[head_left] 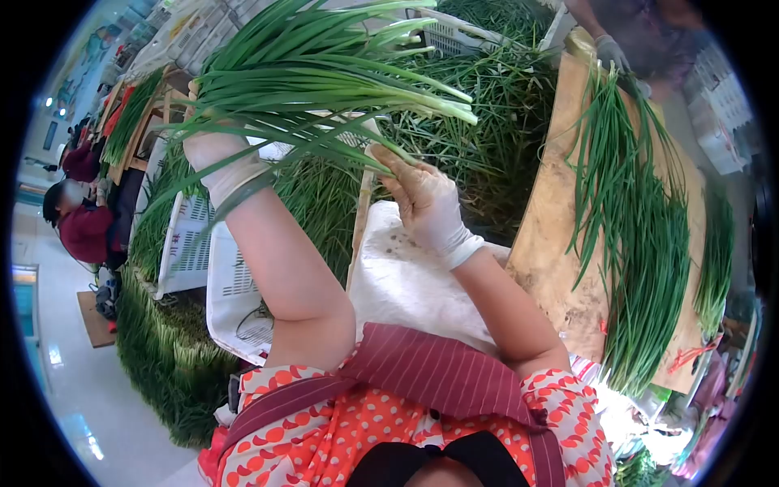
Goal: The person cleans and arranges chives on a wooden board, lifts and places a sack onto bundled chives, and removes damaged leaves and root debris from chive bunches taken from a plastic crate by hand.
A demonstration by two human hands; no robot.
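Observation:
A large bunch of garlic chives (316,77) is held up in front of me, its pale stem ends toward the right. My left hand (217,154), in a whitish glove, supports the bunch near its leafy end; the leaves hide most of its fingers. Lower down, my right hand (428,201), also gloved and soiled at the fingertips, pinches the pale ends of a few stalks that hang below the main bunch. Beneath my hands lies a white cloth-like cover (402,272).
Loose leaves (503,122) are heaped beyond my right hand. A wooden board (560,243) on the right carries long chives (637,243); a co-worker's gloved hand (613,53) is at its far end. White crates (191,243) and stacked chives (166,365) stand left. Another person (85,231) sits farther left.

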